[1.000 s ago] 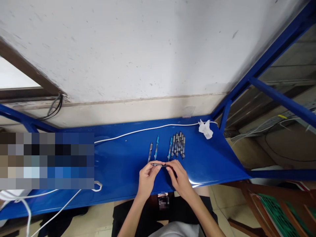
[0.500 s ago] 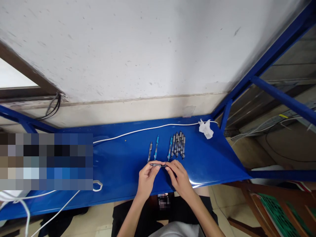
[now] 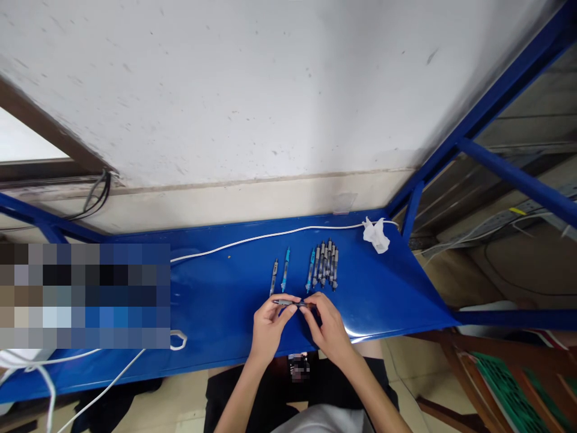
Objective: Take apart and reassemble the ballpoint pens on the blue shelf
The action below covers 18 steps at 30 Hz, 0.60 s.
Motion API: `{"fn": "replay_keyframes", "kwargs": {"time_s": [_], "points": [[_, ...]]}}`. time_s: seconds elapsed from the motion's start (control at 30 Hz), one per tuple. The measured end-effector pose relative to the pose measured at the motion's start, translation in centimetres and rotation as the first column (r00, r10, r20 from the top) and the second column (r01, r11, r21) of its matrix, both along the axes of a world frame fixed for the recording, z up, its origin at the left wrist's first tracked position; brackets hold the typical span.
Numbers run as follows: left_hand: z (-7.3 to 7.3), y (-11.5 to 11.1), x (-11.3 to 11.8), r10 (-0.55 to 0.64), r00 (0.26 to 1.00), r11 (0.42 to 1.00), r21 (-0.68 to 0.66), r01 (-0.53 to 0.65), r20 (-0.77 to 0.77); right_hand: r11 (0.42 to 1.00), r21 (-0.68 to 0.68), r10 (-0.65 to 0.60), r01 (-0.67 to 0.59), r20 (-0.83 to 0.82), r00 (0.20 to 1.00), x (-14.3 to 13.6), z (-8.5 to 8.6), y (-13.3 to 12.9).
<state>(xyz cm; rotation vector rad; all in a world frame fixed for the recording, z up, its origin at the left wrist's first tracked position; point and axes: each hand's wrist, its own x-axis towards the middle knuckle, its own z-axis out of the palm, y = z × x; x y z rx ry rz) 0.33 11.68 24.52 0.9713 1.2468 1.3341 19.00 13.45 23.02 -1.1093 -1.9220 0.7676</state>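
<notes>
Between my hands, near the front edge of the blue table, a dark grey pen [image 3: 285, 302] lies sideways. My left hand [image 3: 269, 322] pinches its barrel, and my right hand [image 3: 325, 319] has its fingers closed at the pen's right end. Just beyond my left hand are a grey pen [image 3: 274, 276] and a light blue pen [image 3: 285, 269], lying apart. Farther right, another light blue pen [image 3: 310, 270] lies beside a bunch of several grey pens [image 3: 325, 263].
A crumpled white tissue [image 3: 375, 236] is at the back right of the blue table [image 3: 216, 313]. One white cable [image 3: 252, 239] runs along the back, and more cables [image 3: 49, 385] lie at the left by a blurred area. A wall stands behind.
The fingers of my right hand have shifted slightly at the pen's right end, and the pen has moved a little. The pens on the table have not moved.
</notes>
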Motion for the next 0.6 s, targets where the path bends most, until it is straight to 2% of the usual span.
{"fn": "replay_keyframes", "kwargs": {"time_s": [0.33, 0.6], "points": [[-0.18, 0.09, -0.01, 0.007, 1.0, 1.0, 0.025, -0.008, 0.021, 0.998, 0.008, 0.063, -0.064, 0.074, 0.995, 0.26, 0.77, 0.07], [-0.41, 0.18, 0.09, 0.006, 1.0, 0.999, 0.045, -0.007, 0.022, 0.998, -0.052, 0.034, -0.036, -0.04, 0.999, 0.09, 0.49, -0.06]]}}
